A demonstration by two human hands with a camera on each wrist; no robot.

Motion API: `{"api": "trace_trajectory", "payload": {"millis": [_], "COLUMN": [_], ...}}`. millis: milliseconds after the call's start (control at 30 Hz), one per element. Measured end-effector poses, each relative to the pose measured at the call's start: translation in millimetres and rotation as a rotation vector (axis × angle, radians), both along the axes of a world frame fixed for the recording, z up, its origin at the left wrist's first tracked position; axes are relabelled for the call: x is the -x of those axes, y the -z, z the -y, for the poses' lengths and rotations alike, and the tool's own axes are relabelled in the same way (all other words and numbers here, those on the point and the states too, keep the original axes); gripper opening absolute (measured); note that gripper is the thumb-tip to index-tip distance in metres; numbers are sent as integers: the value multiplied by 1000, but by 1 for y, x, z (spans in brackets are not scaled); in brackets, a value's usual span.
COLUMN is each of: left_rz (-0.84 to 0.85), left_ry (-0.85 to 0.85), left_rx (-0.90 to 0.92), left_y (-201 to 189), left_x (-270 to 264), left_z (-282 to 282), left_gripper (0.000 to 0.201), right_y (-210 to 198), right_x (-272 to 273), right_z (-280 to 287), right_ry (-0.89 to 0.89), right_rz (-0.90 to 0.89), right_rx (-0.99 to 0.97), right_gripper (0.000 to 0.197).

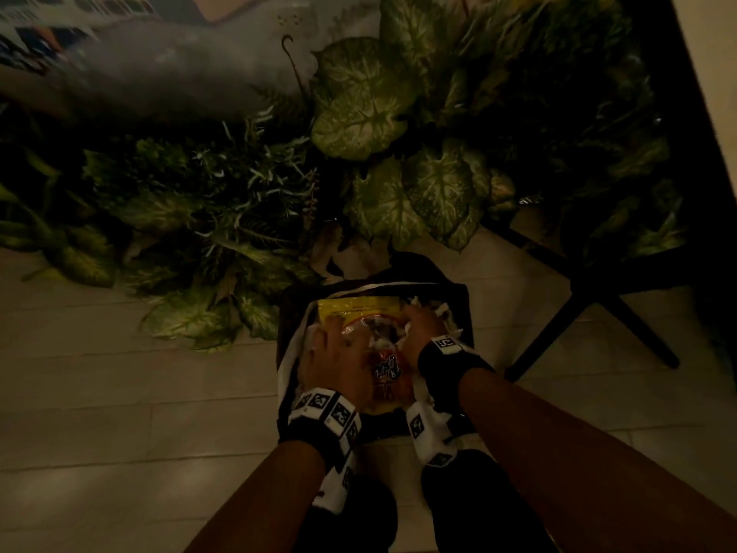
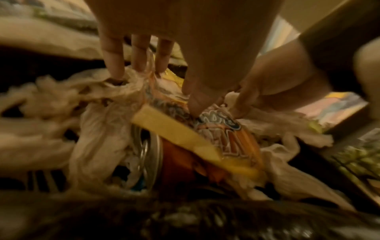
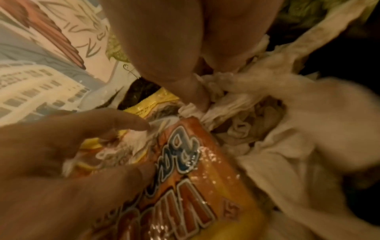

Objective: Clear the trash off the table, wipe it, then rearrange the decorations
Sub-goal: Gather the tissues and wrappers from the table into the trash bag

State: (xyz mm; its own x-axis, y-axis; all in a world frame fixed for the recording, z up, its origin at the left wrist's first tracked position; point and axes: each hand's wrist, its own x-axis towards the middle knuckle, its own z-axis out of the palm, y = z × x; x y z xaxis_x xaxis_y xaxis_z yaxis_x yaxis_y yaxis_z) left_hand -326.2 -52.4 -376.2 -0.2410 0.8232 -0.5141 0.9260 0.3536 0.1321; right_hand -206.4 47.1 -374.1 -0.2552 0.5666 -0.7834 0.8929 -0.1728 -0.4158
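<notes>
A black bin [image 1: 288, 313] with a pale liner stands on the floor between my feet. A yellow and orange snack bag [image 1: 386, 373] lies on top of the trash in it, with crumpled white tissues [image 1: 447, 313] around it. My left hand [image 1: 343, 353] presses down on the bag with straight fingers [image 2: 141, 61]. My right hand [image 1: 422, 325] pushes its fingers into the tissues [image 3: 267, 138] at the bag's right edge. The left wrist view shows a silver-topped can [image 2: 148, 154] under the snack bag [image 2: 226, 138]. Neither hand grips anything.
Large leafy decorative plants [image 1: 379, 113] crowd the floor just beyond the bin. Dark furniture legs [image 1: 590, 305] stand to the right. A printed picture [image 1: 159, 65] leans at the upper left. Pale tiled floor [image 1: 119, 393] spreads to the left.
</notes>
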Motion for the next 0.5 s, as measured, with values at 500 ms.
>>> {"api": "trace_trajectory", "payload": {"millis": [500], "left_rz": [41], "left_ry": [39], "left_rx": [117], "left_y": [-25], "left_x": [16], "left_z": [1], "left_gripper": [64], "right_y": [-39], "right_x": [-10], "right_z": [5], "right_ry": [212], "right_rz": [-101], "right_rx": [26], "right_gripper": [58]}}
